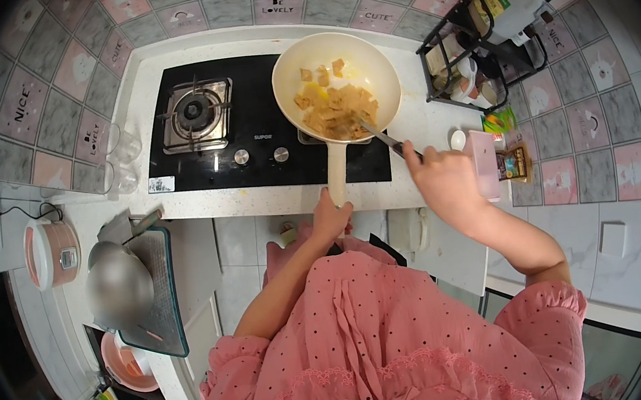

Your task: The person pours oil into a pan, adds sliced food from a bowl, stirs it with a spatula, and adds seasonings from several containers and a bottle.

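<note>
A cream-coloured frying pan (288, 76) rests over the right burner of a black gas hob. My left hand (331, 216) grips the end of its pale handle (338, 165), at the front of the counter. In the pan lies a heap of flat, golden-brown food pieces (339, 106) with some yellow bits, and a few pieces sit apart toward the far side. My right hand (445, 174) holds a spatula (381, 134) by its dark handle, index finger stretched along it. The tool's head is down among the food at the near right of the pan, mostly hidden.
The left burner (194, 112) is bare. To the right stand a black spice rack (462, 65), a white jug (511, 3) and a pink container (481, 164). Glass cups (120, 163), a steel wok (119, 282), a cleaver (142, 223) and a rice cooker (51, 252) are at left.
</note>
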Action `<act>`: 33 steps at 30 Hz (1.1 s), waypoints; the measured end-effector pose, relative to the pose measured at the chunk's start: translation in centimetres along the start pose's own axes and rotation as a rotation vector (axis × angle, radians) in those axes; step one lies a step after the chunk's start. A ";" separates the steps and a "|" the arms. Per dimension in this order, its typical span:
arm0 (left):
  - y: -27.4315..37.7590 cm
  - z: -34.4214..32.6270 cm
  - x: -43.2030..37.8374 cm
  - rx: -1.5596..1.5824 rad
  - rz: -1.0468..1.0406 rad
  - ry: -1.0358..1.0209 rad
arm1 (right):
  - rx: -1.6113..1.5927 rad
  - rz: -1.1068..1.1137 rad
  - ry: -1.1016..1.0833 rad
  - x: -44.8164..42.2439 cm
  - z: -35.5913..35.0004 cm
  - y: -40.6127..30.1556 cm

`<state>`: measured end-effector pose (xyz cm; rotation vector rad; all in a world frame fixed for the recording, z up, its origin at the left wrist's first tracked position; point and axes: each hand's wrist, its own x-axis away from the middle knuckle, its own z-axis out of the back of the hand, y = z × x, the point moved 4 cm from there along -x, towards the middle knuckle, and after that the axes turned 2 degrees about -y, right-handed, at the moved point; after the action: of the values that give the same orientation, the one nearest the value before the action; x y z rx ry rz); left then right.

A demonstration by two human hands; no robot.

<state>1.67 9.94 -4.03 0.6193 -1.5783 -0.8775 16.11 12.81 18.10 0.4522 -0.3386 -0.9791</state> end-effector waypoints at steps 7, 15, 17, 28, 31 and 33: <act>-0.1 0.5 0.2 0.019 0.006 0.010 | -0.156 -0.137 -0.067 -0.7 0.2 2.7; -0.5 0.2 0.0 0.043 0.003 -0.034 | -0.207 -0.417 -0.075 -3.6 -7.3 4.9; -0.2 0.5 0.3 0.041 0.017 -0.020 | -0.474 -0.542 -0.103 -3.6 -6.5 8.2; 0.8 0.3 0.6 0.009 0.037 -0.039 | -2.052 -0.832 -0.629 -5.4 -20.8 8.6; 0.7 0.0 0.8 0.030 0.051 -0.063 | -1.628 -0.609 -0.274 -5.2 -17.3 7.0; 0.5 0.2 0.6 0.030 0.043 -0.034 | -0.817 -0.333 0.001 -4.4 -10.4 6.9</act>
<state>1.42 9.81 -3.31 0.5927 -1.6327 -0.8376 23.58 22.08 12.39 -0.2468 0.1584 -1.3406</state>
